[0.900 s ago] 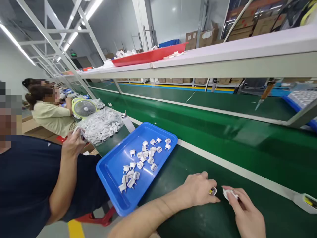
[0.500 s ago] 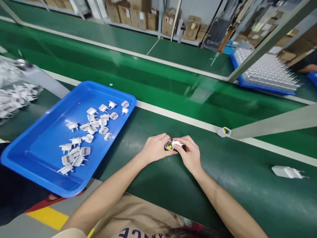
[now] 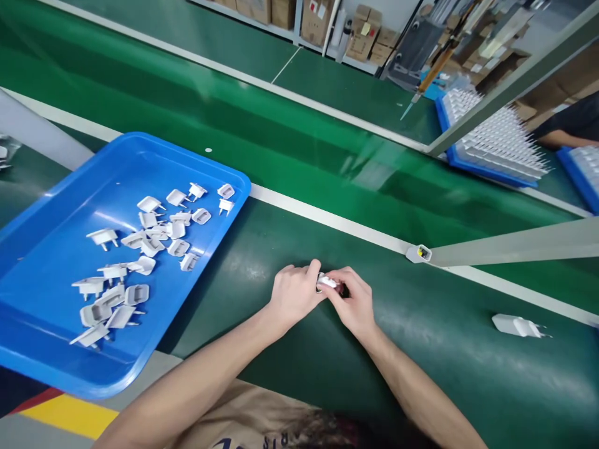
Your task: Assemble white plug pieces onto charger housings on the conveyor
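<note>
1. Far left: blue tray [image 3: 47, 268] on the green bench [image 3: 421, 386]. Loose white plug caps [image 3: 152, 247] lie in it, mostly toward its right side, at mixed angles, some with pins showing. Yellow stripe [image 3: 70, 415] on the floor below.
2. Left hand [image 3: 294, 293]: right of the tray, apart from it, over the bench. Fingers curled closed around one side of a small white piece [image 3: 327, 281]; the covered part of the grip cannot be seen.
3. White piece: between the two hands, near the bench's middle, held by both. Its far end and details are largely hidden by fingers.
4. Right hand [image 3: 353, 296]: thumb and fingers nearly closed, pinching the white piece from the right.
5. Open white case [image 3: 419, 253]: on the pale strip, at the foot of a slanted metal post [image 3: 505, 242]; yellow and dark parts visible inside.
6. Orange syringe [image 3: 433, 72]: upper right, tilted, tip pointing down-left.
7. Second blue tray [image 3: 496, 174]: upper right, filled with upright white plugs [image 3: 498, 137] in rows.
8. Single white plug [image 3: 519, 325]: lying on the bench, pins pointing right.
9. Far right: another person's arm [image 3: 568, 134], beside a third blue tray [image 3: 578, 181].
</note>
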Demonstrator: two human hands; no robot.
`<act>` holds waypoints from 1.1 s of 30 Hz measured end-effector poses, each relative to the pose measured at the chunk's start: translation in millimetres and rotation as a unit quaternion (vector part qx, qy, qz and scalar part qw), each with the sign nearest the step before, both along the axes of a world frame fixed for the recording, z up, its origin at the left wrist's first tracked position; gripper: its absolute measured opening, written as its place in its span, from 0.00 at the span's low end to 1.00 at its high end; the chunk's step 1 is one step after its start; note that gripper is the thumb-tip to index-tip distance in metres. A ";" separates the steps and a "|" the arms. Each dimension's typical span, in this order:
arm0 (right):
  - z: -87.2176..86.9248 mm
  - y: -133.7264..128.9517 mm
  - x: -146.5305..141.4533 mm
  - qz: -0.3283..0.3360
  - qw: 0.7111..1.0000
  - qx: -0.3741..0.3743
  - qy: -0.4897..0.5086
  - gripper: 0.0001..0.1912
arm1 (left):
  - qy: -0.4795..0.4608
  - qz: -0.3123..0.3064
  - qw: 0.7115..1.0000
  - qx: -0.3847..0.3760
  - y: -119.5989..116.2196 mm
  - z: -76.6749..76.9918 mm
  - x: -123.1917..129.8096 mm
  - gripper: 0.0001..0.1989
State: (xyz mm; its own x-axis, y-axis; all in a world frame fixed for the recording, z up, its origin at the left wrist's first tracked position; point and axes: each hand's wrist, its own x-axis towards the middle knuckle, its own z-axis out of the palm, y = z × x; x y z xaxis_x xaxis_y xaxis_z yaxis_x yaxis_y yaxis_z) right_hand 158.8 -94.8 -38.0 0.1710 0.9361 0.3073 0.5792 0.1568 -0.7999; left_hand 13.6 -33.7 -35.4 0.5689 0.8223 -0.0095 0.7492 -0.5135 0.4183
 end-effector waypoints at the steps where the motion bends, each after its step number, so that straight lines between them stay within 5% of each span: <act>1: 1.4 0.3 -0.6 0.002 1.000 0.006 -0.012 0.04 | -0.003 -0.007 1.000 -0.006 0.5 0.6 -1.1 0.13; 6: 2.1 0.0 -0.2 -0.006 0.998 0.040 -0.044 0.02 | -0.049 -0.078 0.995 -0.036 6.5 1.6 -11.4 0.14; 18: 5.8 -0.6 -0.9 0.058 0.990 0.049 -0.120 0.01 | -0.075 -0.070 0.995 -0.007 5.9 -7.4 -13.1 0.07; 27: 6.8 -2.7 -7.6 0.045 0.964 -0.040 -0.258 0.15 | -0.038 -0.057 0.996 -0.057 5.5 -1.1 -11.9 0.04; 31: 10.5 -3.7 -9.8 0.011 0.956 -0.038 -0.292 0.14 | -0.038 -0.069 0.997 -0.024 2.9 5.2 -13.9 0.10; 33: 15.8 -8.7 2.1 -0.025 0.948 -0.038 -0.315 0.13 | -0.031 -0.069 0.997 -0.016 2.1 9.9 -15.2 0.22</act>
State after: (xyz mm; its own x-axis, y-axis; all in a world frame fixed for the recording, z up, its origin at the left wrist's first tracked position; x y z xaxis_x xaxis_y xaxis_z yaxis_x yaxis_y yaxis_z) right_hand 160.9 -103.4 -22.2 0.0208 0.9551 0.2956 0.9508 0.0725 -0.3012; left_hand -1.5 -31.6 -25.4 0.6772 0.7357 0.0053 0.6440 -0.5962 0.4794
